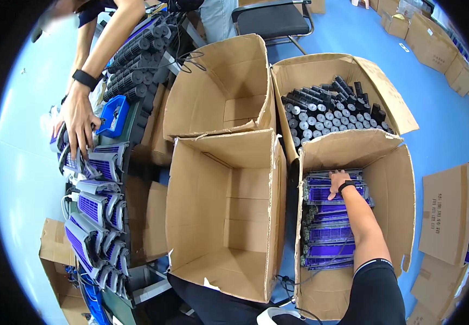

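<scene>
My right hand [339, 183] reaches down into an open cardboard box [392, 200] at the right. Its thumb and fingers grip across the far end of a stack of grey-framed units with purple grilles [329, 235]. More of these units lie in a row toward me in the same box, with a thin dark cable over the nearer ones. A black band is around my right wrist. My left hand is not in view.
Two open cardboard boxes [196, 216] stand at the middle. Behind, another box holds many black cylinders [326, 116]. On the left bench lie purple-grilled grey units [91, 208], a blue bin [114, 116] and a co-worker's hands [77, 122]. A black chair [278, 21] stands at the back.
</scene>
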`<state>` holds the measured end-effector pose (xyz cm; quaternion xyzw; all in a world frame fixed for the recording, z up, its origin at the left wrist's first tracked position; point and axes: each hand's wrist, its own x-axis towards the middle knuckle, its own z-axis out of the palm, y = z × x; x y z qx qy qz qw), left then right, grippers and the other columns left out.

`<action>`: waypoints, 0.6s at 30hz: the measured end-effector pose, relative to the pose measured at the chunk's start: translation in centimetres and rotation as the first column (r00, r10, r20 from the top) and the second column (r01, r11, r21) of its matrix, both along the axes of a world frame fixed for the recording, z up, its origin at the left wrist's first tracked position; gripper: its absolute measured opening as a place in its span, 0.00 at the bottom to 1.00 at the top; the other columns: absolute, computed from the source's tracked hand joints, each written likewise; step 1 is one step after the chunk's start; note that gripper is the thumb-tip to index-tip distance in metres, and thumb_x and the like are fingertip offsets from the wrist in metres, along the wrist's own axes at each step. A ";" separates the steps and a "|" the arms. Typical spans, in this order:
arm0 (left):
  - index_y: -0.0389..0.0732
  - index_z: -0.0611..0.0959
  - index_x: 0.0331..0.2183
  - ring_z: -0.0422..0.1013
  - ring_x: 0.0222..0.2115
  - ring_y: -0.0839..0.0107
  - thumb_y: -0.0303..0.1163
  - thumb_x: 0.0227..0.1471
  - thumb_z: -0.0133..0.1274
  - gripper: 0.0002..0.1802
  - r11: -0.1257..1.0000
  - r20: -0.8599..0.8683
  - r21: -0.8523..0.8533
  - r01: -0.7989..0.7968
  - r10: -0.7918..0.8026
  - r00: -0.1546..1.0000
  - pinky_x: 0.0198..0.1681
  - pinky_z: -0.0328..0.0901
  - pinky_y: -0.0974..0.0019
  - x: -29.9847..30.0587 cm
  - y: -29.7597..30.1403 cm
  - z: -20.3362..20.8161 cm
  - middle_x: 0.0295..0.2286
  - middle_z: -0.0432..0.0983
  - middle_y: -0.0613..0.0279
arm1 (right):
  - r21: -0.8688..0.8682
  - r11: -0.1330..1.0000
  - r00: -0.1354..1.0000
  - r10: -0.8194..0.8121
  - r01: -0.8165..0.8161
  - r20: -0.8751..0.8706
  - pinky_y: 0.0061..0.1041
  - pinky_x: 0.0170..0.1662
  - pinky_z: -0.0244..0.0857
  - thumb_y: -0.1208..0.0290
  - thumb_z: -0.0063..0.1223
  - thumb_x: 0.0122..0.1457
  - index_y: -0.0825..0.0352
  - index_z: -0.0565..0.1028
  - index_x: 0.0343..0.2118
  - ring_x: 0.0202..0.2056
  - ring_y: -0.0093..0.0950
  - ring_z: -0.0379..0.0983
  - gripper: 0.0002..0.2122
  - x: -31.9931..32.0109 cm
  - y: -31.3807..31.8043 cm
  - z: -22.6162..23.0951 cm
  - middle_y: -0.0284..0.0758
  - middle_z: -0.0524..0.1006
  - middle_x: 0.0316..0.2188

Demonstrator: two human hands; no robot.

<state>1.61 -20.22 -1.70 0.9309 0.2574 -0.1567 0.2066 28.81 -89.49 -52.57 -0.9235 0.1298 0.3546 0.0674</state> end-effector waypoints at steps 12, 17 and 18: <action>0.34 0.86 0.46 0.76 0.34 0.74 0.29 0.66 0.61 0.10 1.000 -0.054 -0.006 -0.008 0.007 0.999 0.40 0.72 0.68 1.1 -1.1 -0.2 0.34 0.85 0.60 | 0.122 0.983 0.983 0.117 -0.135 0.140 0.43 0.59 0.71 0.50 0.84 0.35 0.65 0.84 0.48 0.53 0.44 0.81 0.36 -2.4 -2.1 1.9 0.46 0.85 0.46; 0.33 0.86 0.46 0.77 0.35 0.73 0.29 0.67 0.60 0.10 0.998 0.045 -0.028 0.061 -0.059 0.997 0.42 0.72 0.68 -1.2 2.0 -1.4 0.35 0.85 0.59 | 0.389 0.917 0.989 -0.037 0.090 -0.142 0.40 0.58 0.74 0.62 0.85 0.36 0.67 0.80 0.58 0.53 0.43 0.82 0.41 -2.6 -5.1 6.4 0.46 0.84 0.52; 0.33 0.86 0.46 0.77 0.35 0.73 0.29 0.67 0.60 0.10 0.998 0.042 -0.033 0.056 -0.055 0.998 0.42 0.72 0.68 -1.2 1.7 -1.3 0.35 0.85 0.59 | 0.392 0.916 0.979 -0.007 0.089 -0.206 0.40 0.58 0.74 0.61 0.84 0.37 0.68 0.80 0.59 0.55 0.44 0.81 0.41 -2.9 -4.6 7.8 0.46 0.84 0.52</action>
